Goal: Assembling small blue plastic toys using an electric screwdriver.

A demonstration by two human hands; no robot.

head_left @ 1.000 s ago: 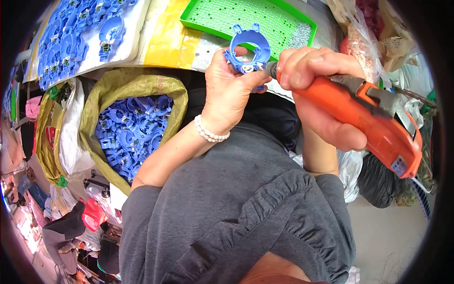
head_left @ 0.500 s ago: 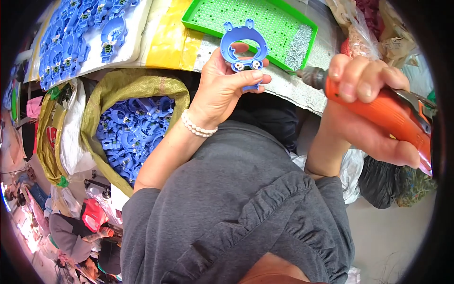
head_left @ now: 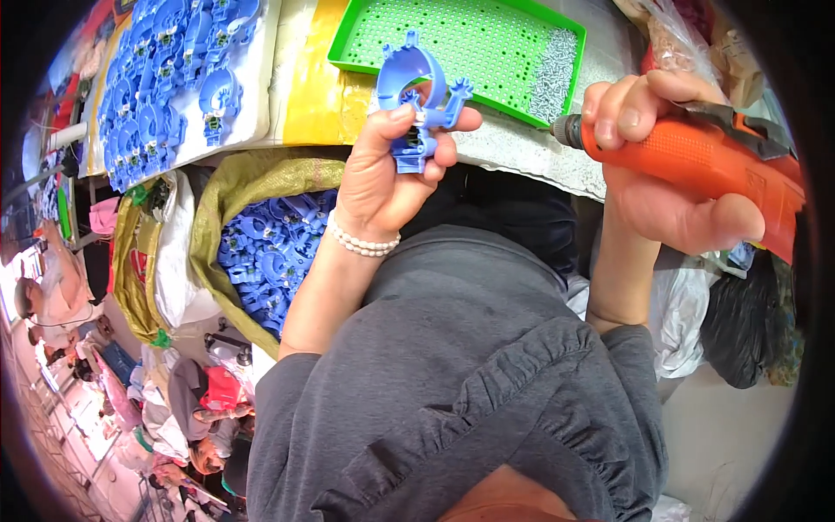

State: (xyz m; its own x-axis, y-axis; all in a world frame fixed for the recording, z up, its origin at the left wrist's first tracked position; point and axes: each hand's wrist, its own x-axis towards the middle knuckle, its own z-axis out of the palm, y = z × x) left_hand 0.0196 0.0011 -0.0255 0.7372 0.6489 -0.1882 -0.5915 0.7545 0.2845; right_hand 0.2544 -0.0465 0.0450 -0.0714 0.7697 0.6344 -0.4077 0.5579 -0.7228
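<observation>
My left hand (head_left: 374,178) grips a blue plastic housing (head_left: 412,158), a ring-shaped part with small lugs and a blocky lower end. The ring is turned partly side-on, with the thumb across its near side and the fingers behind. My right hand (head_left: 648,204) is wrapped round an orange electric screwdriver (head_left: 687,150). Its dark nose points left towards the housing but stays apart from it, close to the corner of a green perforated tray (head_left: 577,76). Small silver screws (head_left: 554,78) are heaped at that tray's right end.
More blue housings (head_left: 143,96) cover a white board at the upper left. Below it, a yellow-green woven sack (head_left: 209,204) holds many similar parts. Black and white plastic bags (head_left: 741,322) stand at the right. Other people (head_left: 213,418) are at the lower left.
My left hand has turned the housing from facing me to partly side-on and shifted it slightly left. The screwdriver has tilted a little closer to level. The whole view has shifted slightly.
</observation>
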